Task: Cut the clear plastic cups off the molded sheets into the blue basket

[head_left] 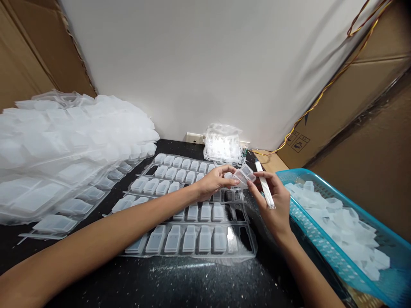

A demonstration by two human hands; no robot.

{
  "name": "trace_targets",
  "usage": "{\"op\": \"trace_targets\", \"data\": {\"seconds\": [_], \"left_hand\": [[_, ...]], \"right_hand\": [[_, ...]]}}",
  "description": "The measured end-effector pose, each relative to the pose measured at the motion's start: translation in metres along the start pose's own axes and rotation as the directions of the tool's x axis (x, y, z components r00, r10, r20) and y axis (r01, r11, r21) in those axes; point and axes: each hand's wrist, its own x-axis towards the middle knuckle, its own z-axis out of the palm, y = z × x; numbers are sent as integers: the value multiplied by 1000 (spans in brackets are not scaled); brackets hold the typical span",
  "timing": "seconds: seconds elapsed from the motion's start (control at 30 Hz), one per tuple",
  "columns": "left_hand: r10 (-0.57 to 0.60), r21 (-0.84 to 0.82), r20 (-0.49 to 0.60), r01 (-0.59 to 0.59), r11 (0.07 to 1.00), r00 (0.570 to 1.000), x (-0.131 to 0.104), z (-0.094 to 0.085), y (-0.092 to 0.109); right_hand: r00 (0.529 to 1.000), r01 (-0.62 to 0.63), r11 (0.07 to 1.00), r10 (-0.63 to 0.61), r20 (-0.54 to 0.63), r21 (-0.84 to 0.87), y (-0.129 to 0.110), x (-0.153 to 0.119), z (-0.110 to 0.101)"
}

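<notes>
Head view crops the blue basket (324, 244) of clear cases at 4 o'clock; both hands (213, 182) (272, 201) pinch 1 small clear case (244, 174).

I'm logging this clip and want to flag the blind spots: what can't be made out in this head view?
- Small clear case: pinched between left hand and right hand; fingers cover part, so open or closed is unclear.
- White strip: too blurred to identify.
- Blue basket: its near end is cut off by the frame edge.
- Stack of clear trays: cut by the left edge, glare blurs the layers.
</notes>
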Motion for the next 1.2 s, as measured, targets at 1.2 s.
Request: {"op": "trace_targets", "data": {"seconds": [1.2], "left_hand": [[126, 117, -51, -119, 986, 991, 1, -2, -8]], "right_hand": [[974, -222, 940, 204, 95, 259, -1, 1, 4]]}}
